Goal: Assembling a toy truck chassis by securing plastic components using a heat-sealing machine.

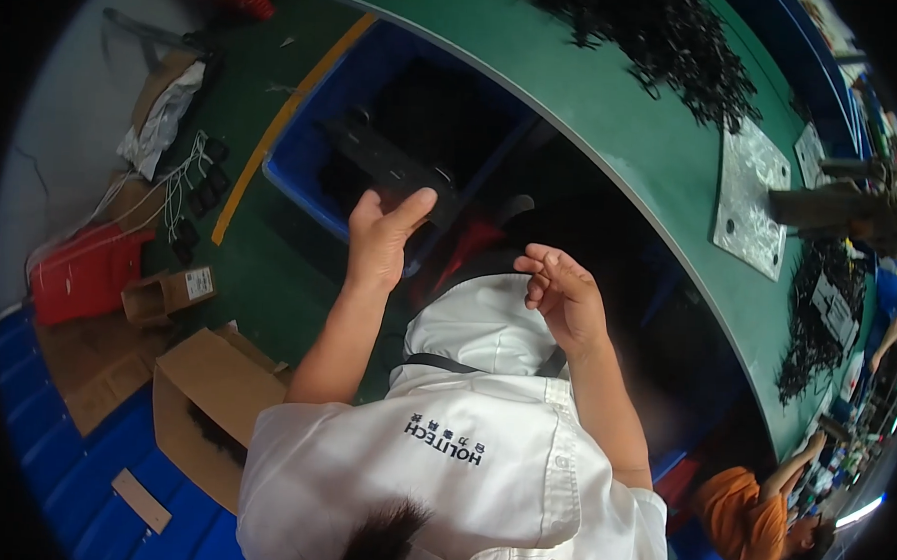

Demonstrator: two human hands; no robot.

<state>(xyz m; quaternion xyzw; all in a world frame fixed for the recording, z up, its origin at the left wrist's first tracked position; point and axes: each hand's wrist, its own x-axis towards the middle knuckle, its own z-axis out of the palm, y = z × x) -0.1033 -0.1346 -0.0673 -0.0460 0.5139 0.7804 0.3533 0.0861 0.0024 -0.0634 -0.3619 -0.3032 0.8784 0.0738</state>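
Note:
My left hand (382,239) grips the near end of a long, flat black piece (389,162), its thumb along the edge. The piece is tilted over a blue bin (297,191) that stands low beside the bench. Dark contents fill the bin, too dim to make out. My right hand (573,300) hangs in front of my body, near the bench edge. Its fingers are loosely bent and apart, with nothing visible in them.
A green bench (615,137) curves along the right, bearing a heap of black parts (669,49) and a metal plate (750,198). Cardboard boxes (209,385) and a red crate (88,274) stand left. Another person in orange (743,518) works at far right.

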